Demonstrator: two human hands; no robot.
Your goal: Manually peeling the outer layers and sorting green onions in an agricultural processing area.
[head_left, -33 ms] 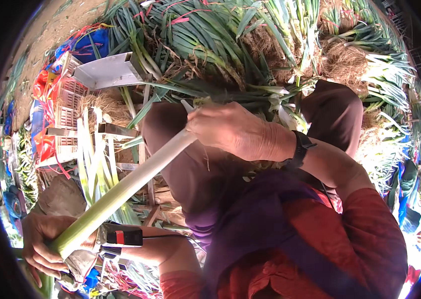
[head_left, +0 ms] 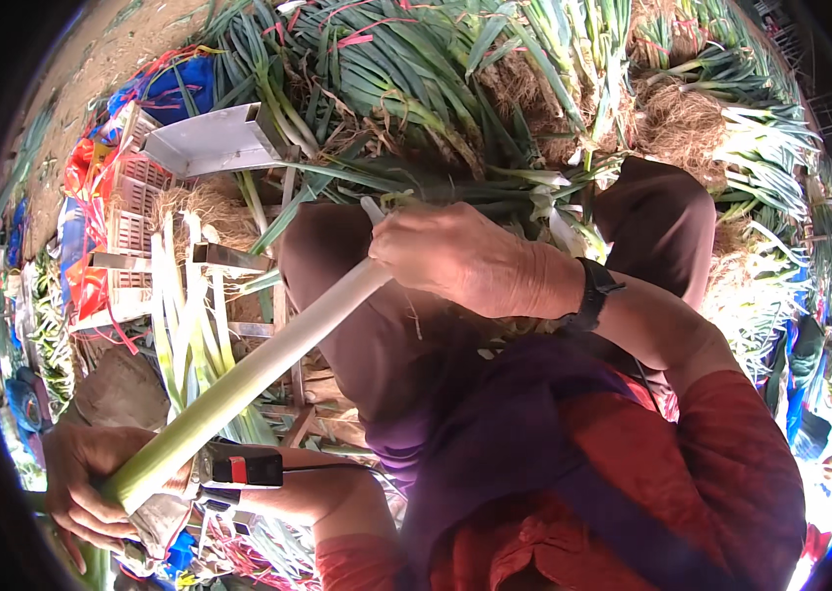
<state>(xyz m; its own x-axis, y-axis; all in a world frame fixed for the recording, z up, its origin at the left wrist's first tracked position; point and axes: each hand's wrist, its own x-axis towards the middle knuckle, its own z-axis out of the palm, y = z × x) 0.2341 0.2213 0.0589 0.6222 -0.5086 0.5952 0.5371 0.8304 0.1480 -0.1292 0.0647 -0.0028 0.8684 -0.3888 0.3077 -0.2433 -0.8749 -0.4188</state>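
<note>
A long leek slants across my lap, green at its lower left and white toward my knees. My left hand wraps round its green part, fingers curled over the stalk. At the white root end my right hand is closed on the leek, its back turned up. A small pale tip sticks out beyond the right fingers; whether it belongs to a tool or the plant I cannot make out. The root end itself is mostly hidden by the right hand.
Piled leeks with green leaves lie beyond my knees. A root mass is at the far right. On the left are a white metal tray, a pink plastic crate and several upright white leek stalks.
</note>
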